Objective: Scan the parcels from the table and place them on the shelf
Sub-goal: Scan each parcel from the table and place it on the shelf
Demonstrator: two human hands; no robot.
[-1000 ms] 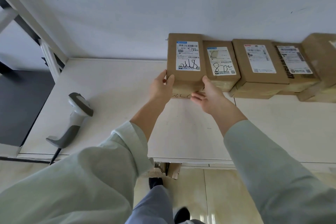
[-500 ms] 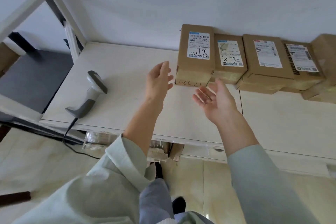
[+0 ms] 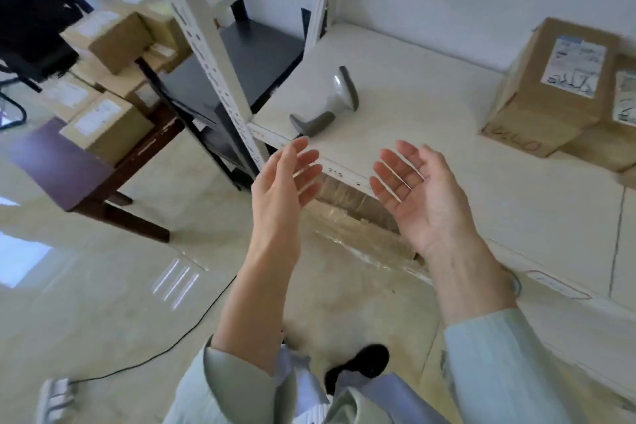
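My left hand (image 3: 284, 182) and my right hand (image 3: 418, 194) hang empty in front of the white shelf board (image 3: 447, 134), fingers spread, palms facing each other. A brown labelled parcel (image 3: 550, 86) stands on the shelf at the right, against the wall, apart from both hands. A grey barcode scanner (image 3: 330, 103) lies on the shelf just beyond my left hand. Several more brown parcels (image 3: 103, 124) sit on a dark wooden table (image 3: 58, 165) at the left.
A white perforated shelf upright (image 3: 213, 55) rises between the table and the shelf board. A dark lower shelf (image 3: 241, 62) lies behind it. The scanner's black cable (image 3: 155, 354) runs across the tiled floor. Wrapped stock sits under the shelf board.
Both hands let go of the parcel on the shelf and drew back, open. My view swung left, bringing the table with parcels into sight.
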